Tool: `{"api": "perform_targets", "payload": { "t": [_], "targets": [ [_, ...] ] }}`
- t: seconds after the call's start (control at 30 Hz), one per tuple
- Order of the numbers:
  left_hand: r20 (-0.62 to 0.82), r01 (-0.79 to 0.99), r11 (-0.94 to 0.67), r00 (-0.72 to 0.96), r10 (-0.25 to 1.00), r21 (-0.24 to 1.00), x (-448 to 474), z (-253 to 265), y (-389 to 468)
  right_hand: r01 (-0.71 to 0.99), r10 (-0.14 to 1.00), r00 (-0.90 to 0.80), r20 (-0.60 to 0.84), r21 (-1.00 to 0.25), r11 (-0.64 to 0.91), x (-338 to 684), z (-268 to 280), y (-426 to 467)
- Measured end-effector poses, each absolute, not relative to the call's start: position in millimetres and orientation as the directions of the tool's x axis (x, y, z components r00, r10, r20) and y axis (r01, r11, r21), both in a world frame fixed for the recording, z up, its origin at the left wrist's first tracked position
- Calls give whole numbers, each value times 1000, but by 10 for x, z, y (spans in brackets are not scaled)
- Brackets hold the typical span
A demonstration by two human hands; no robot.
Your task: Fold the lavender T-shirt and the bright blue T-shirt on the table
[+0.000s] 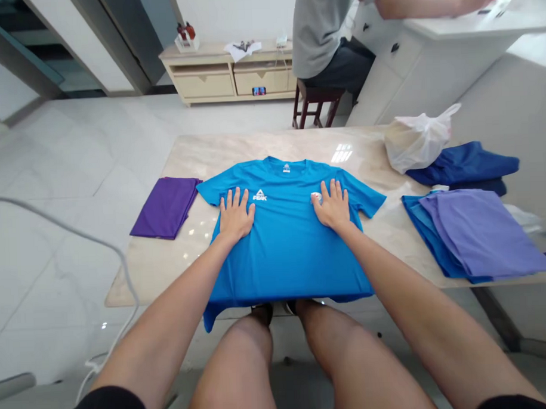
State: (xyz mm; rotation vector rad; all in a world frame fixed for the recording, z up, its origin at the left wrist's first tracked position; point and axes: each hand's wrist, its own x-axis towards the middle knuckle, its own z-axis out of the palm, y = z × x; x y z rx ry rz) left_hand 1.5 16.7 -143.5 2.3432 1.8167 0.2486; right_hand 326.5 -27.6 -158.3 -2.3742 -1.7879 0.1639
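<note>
The fingers of the left hand [235, 219] and the right hand [335, 212] are spread flat, palms down, with nothing gripped. Beneath both, a bright blue short-sleeved T-shirt of smooth fabric [286, 246] is pressed at the chest. Its collar is laid out beyond and between the two sets of fingertips, and its sleeves are spread to their outer sides. A white printed logo [259, 195] is seen just to the right of the left fingers; a small round badge [316, 197] is partly covered by the right thumb. Behind the fingers, the hem is draped over the near edge of a pale, glossy marble-look table [154, 271]. Farther left of the left fingers, a flat-folded deep purple cloth [165, 208] is placed near the sleeve. Well to the right of the right fingers, a folded lavender cloth [484, 233] is stacked on blue fabric [428, 232]; beyond that, a knotted white plastic bag [416, 143] is set beside dark blue cloth [471, 165].
</note>
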Motion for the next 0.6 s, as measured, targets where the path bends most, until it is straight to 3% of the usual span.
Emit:
{"api": "perform_targets", "payload": {
  "t": [0.17,0.37,0.6],
  "targets": [
    [44,935,-262,259,965,240,54,-1501,797,971,981,193,14,-149,-188,3649,-1732,626],
    [24,953,-233,232,972,193,111,-1557,1286,976,993,120,7,-183,-116,3968,-1835,1427],
    [109,940,-272,254,961,208,243,-1534,1543,979,977,155,144,-153,-133,3718,-1709,1373]
  ]
}}
